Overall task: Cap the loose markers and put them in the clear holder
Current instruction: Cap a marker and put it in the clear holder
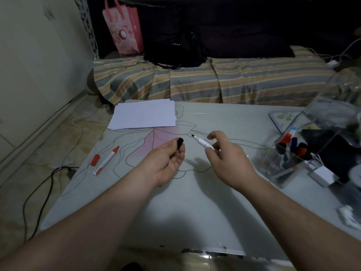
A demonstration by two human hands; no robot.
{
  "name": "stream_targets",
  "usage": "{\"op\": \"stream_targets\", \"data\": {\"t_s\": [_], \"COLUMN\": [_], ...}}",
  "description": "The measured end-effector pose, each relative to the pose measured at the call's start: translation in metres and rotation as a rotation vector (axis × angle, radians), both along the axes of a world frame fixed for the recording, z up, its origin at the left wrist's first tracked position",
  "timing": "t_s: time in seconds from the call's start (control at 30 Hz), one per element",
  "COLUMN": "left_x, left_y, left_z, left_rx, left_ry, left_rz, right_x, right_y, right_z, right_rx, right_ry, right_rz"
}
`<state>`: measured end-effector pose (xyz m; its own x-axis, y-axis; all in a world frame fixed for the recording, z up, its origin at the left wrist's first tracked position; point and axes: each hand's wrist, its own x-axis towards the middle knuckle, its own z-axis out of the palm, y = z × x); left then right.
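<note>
My left hand (168, 162) pinches a black cap (180, 143) over the middle of the table. My right hand (227, 157) holds an uncapped black-tipped white marker (202, 142), its tip pointing left toward the cap, a small gap between them. An uncapped red marker (106, 160) lies on the table at the left, with its red cap (95, 160) loose beside it. The clear holder (283, 173) stands at the right with several capped markers inside.
A stack of white paper (144, 115) lies at the table's far left. A white charger block (321, 175), dark items and a clear bag crowd the right edge. A striped bed (214, 79) runs behind the table. Cables trail on the floor at the left.
</note>
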<state>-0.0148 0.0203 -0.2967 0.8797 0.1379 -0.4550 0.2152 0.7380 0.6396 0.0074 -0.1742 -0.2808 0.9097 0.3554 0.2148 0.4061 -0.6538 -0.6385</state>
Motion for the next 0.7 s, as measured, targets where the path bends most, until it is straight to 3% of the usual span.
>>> {"op": "stream_targets", "data": {"t_s": [0.2, 0.57, 0.63, 0.7], "left_x": [-0.0026, -0.0037, -0.0038, -0.0045], "left_y": [-0.0067, -0.0071, -0.0056, -0.0028], "left_z": [0.0015, 0.0032, 0.0035, 0.0029], "left_rx": [-0.021, 0.117, 0.211, 0.443], "left_ry": [-0.005, -0.141, -0.159, -0.181], "left_rz": [-0.069, -0.101, -0.100, -0.107], "right_x": [0.0042, 0.0051, 0.0049, 0.0052], "right_y": [-0.0067, -0.0054, -0.0060, -0.0077], "right_z": [0.0069, 0.0027, 0.0028, 0.0022], "right_rx": [-0.091, -0.158, -0.180, -0.259], "right_ry": [-0.231, -0.277, -0.294, -0.342], "right_rz": [-0.030, 0.008, 0.000, -0.020]}}
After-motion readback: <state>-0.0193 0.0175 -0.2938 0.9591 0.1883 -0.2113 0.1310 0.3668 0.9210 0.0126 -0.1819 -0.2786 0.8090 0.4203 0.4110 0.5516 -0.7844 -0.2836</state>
